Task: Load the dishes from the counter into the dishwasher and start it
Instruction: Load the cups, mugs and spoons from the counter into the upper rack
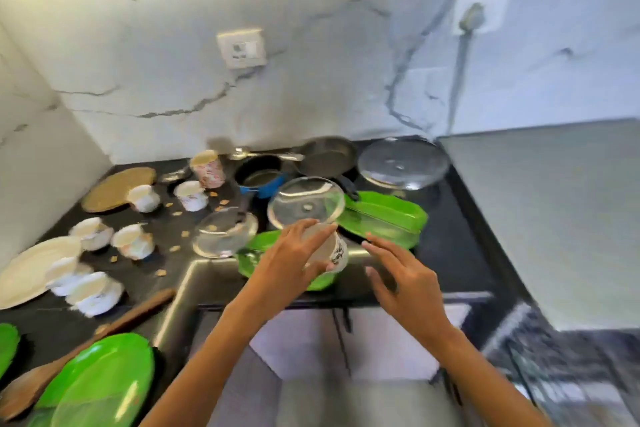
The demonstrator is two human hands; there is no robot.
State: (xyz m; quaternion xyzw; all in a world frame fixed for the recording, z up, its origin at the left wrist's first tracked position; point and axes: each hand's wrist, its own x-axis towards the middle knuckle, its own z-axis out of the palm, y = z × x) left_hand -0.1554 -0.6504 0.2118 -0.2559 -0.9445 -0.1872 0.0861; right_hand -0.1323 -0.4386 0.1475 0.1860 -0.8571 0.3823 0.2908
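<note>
- surface (pixel 460 218) is packed, with green plates (pixel 384 215) mid-frame: pulling anything out could drag a neighbour off.
- glass lid (pixel 306 201) leans on my cup (pixel 337 251), might slide.
- left hand (pixel 294 260) wraps the cup at centre; right hand (pixel 405 282) open, empty.
- dishwasher rack, I think, lower right.

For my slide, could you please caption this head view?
Left hand grips a cup over the cluttered counter; right hand hovers open nearby.

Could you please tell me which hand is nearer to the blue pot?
Left. The left hand, gripping a cup, sits just below the blue pot; the right hand is farther right.
</note>
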